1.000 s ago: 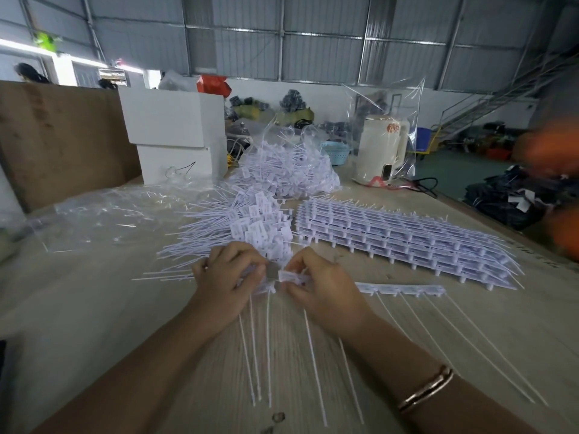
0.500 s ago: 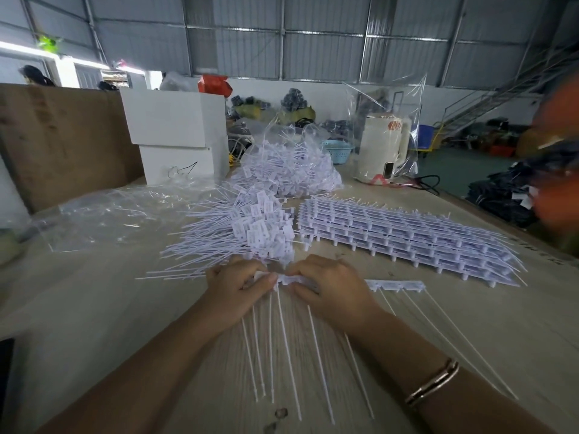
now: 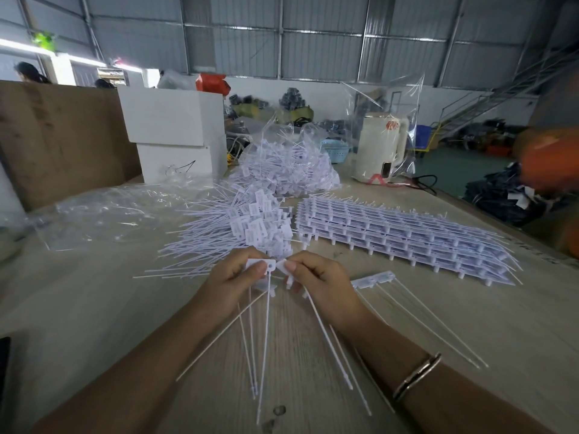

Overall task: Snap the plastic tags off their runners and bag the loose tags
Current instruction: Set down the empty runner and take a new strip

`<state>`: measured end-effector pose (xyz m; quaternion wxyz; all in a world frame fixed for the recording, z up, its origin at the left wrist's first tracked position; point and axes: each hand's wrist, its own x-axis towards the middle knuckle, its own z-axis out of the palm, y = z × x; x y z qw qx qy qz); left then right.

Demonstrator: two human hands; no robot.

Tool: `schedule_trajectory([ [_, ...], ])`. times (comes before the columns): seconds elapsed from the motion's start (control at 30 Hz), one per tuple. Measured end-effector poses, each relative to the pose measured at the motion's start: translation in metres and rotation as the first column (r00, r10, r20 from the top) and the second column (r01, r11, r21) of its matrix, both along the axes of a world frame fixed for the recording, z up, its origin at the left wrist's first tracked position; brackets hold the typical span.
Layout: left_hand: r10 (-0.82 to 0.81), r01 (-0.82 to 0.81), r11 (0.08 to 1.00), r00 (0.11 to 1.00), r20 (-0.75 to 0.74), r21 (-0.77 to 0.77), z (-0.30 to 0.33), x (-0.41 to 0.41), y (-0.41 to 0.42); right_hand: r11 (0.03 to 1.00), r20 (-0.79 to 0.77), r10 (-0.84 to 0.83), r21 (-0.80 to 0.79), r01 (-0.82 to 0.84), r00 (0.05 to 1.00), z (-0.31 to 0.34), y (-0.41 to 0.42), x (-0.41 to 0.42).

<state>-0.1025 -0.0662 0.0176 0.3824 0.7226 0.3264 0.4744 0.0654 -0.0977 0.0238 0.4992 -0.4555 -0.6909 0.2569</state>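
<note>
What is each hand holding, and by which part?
Left hand pinches snapped-off tags by their flat heads; right hand pinches the remaining tag strip at its broken end.

Loose tags pile [image 3: 247,227] sits just behind both hands on the surface [image 3: 78,308], runner stack [image 3: 401,230] to its right, bagged tags [image 3: 288,167] behind, empty bags [image 3: 109,211] off left.

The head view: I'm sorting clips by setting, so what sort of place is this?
Most likely a small factory or warehouse packing floor. Corrugated metal walls enclose it, a metal staircase climbs at the right, and the wooden table holds a stack of unsnapped tag runners and a clear bag of loose tags.
</note>
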Motion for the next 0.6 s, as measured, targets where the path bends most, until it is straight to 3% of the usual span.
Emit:
schedule_trajectory([
  [0.2,-0.151,0.172,0.982,0.966,0.210,-0.082,-0.002,-0.002,0.001,0.999,-0.040,0.042,0.021,-0.041,0.998,0.003,-0.005,-0.006],
  [0.33,-0.124,0.230,0.949,0.902,0.413,-0.216,-0.001,-0.018,0.010,0.996,-0.378,0.002,-0.087,-0.038,0.926,0.005,-0.006,0.011],
  [0.37,-0.087,0.222,0.940,0.891,0.446,-0.259,-0.002,-0.024,0.013,0.997,-0.376,-0.031,-0.073,0.003,0.926,0.005,-0.006,0.019],
  [0.43,-0.026,0.102,0.964,0.955,0.296,-0.246,-0.005,-0.028,0.014,0.996,-0.107,-0.088,-0.017,0.087,0.990,0.003,-0.004,0.027],
  [0.5,0.123,-0.125,0.992,0.989,-0.084,-0.015,-0.009,-0.022,0.017,0.992,0.209,-0.122,0.035,0.117,0.970,0.000,-0.001,0.020],
  [0.57,0.349,-0.253,0.926,0.856,-0.382,0.281,-0.015,-0.015,0.020,0.979,0.385,-0.179,0.157,0.126,0.906,-0.003,0.002,0.011],
  [0.6,0.438,-0.296,0.887,0.783,-0.442,0.355,-0.015,-0.012,0.021,0.970,0.430,-0.208,0.206,0.129,0.879,-0.003,0.002,0.008],
])
